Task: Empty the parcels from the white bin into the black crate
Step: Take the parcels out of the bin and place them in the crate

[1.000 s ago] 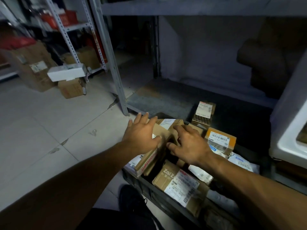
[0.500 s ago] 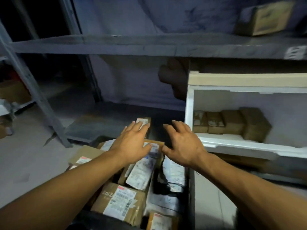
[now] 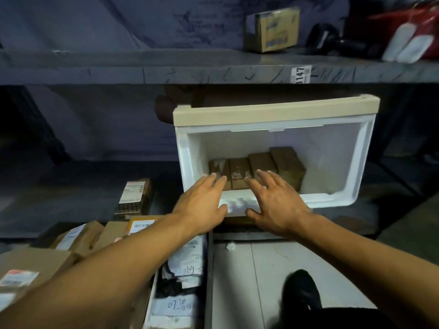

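The white bin [image 3: 342, 162] lies on its side on the low shelf, its opening facing me, with a beige rim on top. Several brown cardboard parcels [image 3: 261, 165] stand in a row inside it. My left hand [image 3: 202, 203] and my right hand [image 3: 275, 200] hover side by side over the bin's near lower edge, fingers straight and spread, holding nothing. The black crate [image 3: 208, 269] sits on the floor at lower left, filled with boxes and white mailer bags [image 3: 187, 260].
A labelled box [image 3: 133, 195] stands on the low shelf left of the bin. The grey upper shelf [image 3: 166, 67] overhangs the bin and carries a cardboard box [image 3: 273, 29]. My dark shoe [image 3: 301, 290] is on the pale floor at lower right.
Both hands left the parcels in the crate and moved up and right to the bin's opening. My view swung right, bringing the bin to the centre.
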{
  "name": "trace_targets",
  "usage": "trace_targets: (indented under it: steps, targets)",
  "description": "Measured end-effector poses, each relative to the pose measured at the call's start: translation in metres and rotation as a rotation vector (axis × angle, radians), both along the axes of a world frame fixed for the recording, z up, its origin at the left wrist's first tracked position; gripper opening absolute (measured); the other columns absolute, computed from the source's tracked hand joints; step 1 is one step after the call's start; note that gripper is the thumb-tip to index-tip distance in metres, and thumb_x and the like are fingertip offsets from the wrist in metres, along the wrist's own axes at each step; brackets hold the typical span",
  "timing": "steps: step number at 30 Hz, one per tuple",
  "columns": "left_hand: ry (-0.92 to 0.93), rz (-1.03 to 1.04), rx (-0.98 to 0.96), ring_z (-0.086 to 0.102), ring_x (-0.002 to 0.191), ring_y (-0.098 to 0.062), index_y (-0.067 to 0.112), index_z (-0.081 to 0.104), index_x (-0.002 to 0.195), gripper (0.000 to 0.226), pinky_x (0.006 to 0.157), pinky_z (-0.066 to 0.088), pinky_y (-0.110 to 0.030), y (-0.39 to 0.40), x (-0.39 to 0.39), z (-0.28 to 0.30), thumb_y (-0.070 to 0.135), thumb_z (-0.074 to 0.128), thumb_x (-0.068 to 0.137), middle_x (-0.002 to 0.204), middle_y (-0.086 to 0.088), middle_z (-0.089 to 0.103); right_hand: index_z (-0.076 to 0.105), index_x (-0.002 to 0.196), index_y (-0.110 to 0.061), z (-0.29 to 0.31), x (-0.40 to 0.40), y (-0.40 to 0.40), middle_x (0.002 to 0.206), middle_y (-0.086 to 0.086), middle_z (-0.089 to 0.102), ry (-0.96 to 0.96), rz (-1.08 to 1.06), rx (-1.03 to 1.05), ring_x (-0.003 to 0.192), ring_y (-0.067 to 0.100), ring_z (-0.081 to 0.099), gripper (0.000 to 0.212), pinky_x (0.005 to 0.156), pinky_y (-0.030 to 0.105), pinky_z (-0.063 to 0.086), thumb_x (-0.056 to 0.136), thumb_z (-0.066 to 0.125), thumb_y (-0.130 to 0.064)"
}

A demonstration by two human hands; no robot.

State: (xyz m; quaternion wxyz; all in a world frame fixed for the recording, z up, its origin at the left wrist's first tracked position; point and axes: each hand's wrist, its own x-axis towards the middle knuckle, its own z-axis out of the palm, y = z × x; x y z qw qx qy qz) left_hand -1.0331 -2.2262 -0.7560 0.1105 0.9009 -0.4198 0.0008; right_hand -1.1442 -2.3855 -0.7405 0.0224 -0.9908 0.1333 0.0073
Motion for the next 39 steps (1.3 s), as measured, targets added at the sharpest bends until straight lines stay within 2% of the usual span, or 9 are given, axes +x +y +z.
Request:
trace_targets:
  steps: [11, 17, 20, 22, 24, 26, 29, 35, 39]
  targets:
    - [0.012, 0.023, 0.042, 0.040, 0.140, -0.026, 0.020, 0.028, 0.156, 0.064, 0.109, 0.043, -0.038, -0.086, 0.048, -0.038, 0.039, 0.052, 0.099, 0.155, -0.005, 0.040, 0.031, 0.152, -0.026, -0.050, 0.054, -0.092, 0.163, 0.008, 0.025, 0.092, -0.215, 0.098, 0.150, 0.034, 0.023, 0.072, 0.120, 0.051, 0.031, 0.093, 0.058, -0.057]
    - [0.070, 0.033, 0.093, 0.057, 0.117, -0.028, 0.026, 0.040, 0.147, 0.054, 0.095, 0.053, -0.042, -0.139, 0.079, -0.060, 0.041, 0.052, 0.096, 0.136, -0.004, 0.055, 0.035, 0.148, -0.013, -0.069, 0.086, -0.159, 0.147, 0.023, 0.040, 0.093, -0.389, 0.176, 0.137, 0.040, 0.037, 0.065, 0.115, 0.045, 0.031, 0.098, 0.054, -0.050]
    - [0.091, 0.022, 0.110, 0.054, 0.119, -0.029, 0.026, 0.040, 0.146, 0.052, 0.097, 0.048, -0.039, -0.157, 0.088, -0.069, 0.039, 0.051, 0.097, 0.137, -0.005, 0.053, 0.045, 0.143, -0.007, -0.070, 0.099, -0.180, 0.140, 0.023, 0.049, 0.042, -0.432, 0.123, 0.127, 0.039, 0.047, 0.072, 0.108, 0.040, 0.036, 0.094, 0.039, -0.059]
    - [0.073, 0.030, 0.106, 0.051, 0.125, -0.030, 0.027, 0.040, 0.147, 0.054, 0.104, 0.045, -0.040, -0.167, 0.095, -0.075, 0.039, 0.052, 0.096, 0.143, -0.005, 0.049, 0.046, 0.146, -0.008, -0.071, 0.108, -0.189, 0.146, 0.023, 0.045, -0.035, -0.420, 0.081, 0.128, 0.041, 0.044, 0.090, 0.107, 0.042, 0.035, 0.075, 0.027, -0.060]
    - [0.052, 0.044, 0.091, 0.048, 0.131, -0.029, 0.029, 0.038, 0.149, 0.057, 0.108, 0.040, -0.042, -0.177, 0.102, -0.079, 0.041, 0.053, 0.095, 0.150, -0.004, 0.044, 0.040, 0.152, -0.011, -0.072, 0.119, -0.196, 0.155, 0.019, 0.038, 0.009, -0.427, 0.074, 0.133, 0.044, 0.038, 0.094, 0.112, 0.043, 0.031, 0.069, 0.030, -0.055]
    - [0.067, 0.059, 0.089, 0.045, 0.135, -0.029, 0.031, 0.037, 0.150, 0.058, 0.108, 0.038, -0.041, -0.184, 0.106, -0.083, 0.043, 0.053, 0.095, 0.154, -0.002, 0.038, 0.039, 0.152, -0.011, -0.072, 0.128, -0.201, 0.155, 0.018, 0.039, 0.032, -0.477, 0.144, 0.136, 0.044, 0.036, 0.088, 0.113, 0.044, 0.030, 0.078, 0.039, -0.058]
    - [0.119, 0.081, 0.095, 0.048, 0.131, -0.026, 0.028, 0.040, 0.149, 0.054, 0.106, 0.039, -0.037, -0.189, 0.106, -0.093, 0.041, 0.051, 0.098, 0.149, -0.003, 0.045, 0.047, 0.143, -0.011, -0.082, 0.146, -0.213, 0.142, 0.017, 0.052, 0.001, -0.514, 0.151, 0.129, 0.038, 0.049, 0.067, 0.104, 0.041, 0.036, 0.092, 0.057, -0.054]
    - [0.208, 0.170, 0.062, 0.043, 0.137, -0.028, 0.025, 0.034, 0.153, 0.057, 0.113, 0.038, -0.037, -0.190, 0.105, -0.105, 0.041, 0.051, 0.101, 0.154, -0.004, 0.040, 0.052, 0.138, -0.011, -0.096, 0.155, -0.226, 0.137, 0.020, 0.052, 0.048, -0.515, 0.021, 0.126, 0.044, 0.045, 0.069, 0.106, 0.047, 0.035, 0.091, 0.053, -0.062]
    - [0.210, 0.190, 0.043, 0.045, 0.136, -0.028, 0.026, 0.036, 0.152, 0.056, 0.112, 0.040, -0.038, -0.190, 0.103, -0.105, 0.041, 0.052, 0.101, 0.154, -0.003, 0.041, 0.055, 0.137, -0.012, -0.096, 0.155, -0.225, 0.139, 0.023, 0.050, 0.044, -0.532, 0.041, 0.128, 0.047, 0.042, 0.087, 0.106, 0.051, 0.035, 0.081, 0.041, -0.077]
